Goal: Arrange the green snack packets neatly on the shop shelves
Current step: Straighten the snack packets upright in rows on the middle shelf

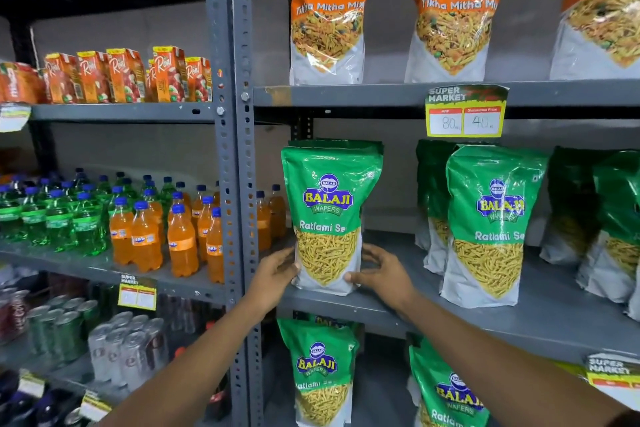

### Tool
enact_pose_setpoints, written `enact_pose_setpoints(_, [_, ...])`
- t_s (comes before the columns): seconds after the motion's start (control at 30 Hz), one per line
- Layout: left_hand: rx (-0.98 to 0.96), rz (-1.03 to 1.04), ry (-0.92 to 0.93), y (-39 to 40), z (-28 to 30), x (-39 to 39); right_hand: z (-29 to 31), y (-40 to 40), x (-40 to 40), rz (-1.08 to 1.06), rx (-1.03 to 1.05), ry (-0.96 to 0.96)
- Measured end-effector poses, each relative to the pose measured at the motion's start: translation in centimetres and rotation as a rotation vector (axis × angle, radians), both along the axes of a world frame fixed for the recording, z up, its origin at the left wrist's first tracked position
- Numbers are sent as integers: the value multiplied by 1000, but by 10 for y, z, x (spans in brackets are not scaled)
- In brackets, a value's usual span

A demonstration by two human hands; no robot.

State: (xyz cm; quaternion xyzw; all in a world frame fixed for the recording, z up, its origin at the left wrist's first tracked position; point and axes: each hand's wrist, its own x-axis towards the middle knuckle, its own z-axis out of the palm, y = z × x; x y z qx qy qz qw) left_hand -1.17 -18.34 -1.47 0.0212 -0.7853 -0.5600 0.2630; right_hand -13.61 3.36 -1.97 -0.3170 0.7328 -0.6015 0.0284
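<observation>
A green Ratlami Sev packet (329, 215) stands upright at the left end of the middle grey shelf (398, 308), with another green packet right behind it. My left hand (273, 276) grips its lower left edge and my right hand (379, 274) presses its lower right edge. Further right on the same shelf stands a second green packet (488, 225) with one behind it, and more green packets (609, 225) lean at the far right. On the shelf below stand two more green packets (320, 371) (446, 392).
Orange Tikha Mitha Mix packets (329, 10) line the shelf above. A price tag (465, 111) hangs from that shelf's edge. Slotted grey uprights (239, 184) divide this bay from juice cartons (128, 76), soda bottles (145, 236) and cans (121, 350) on the left.
</observation>
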Motion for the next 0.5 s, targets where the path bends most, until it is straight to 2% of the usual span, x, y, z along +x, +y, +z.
enact_pose_setpoints(0.5, [92,-16,31,-8,-12,-1,-5,-4,0,1,67,5])
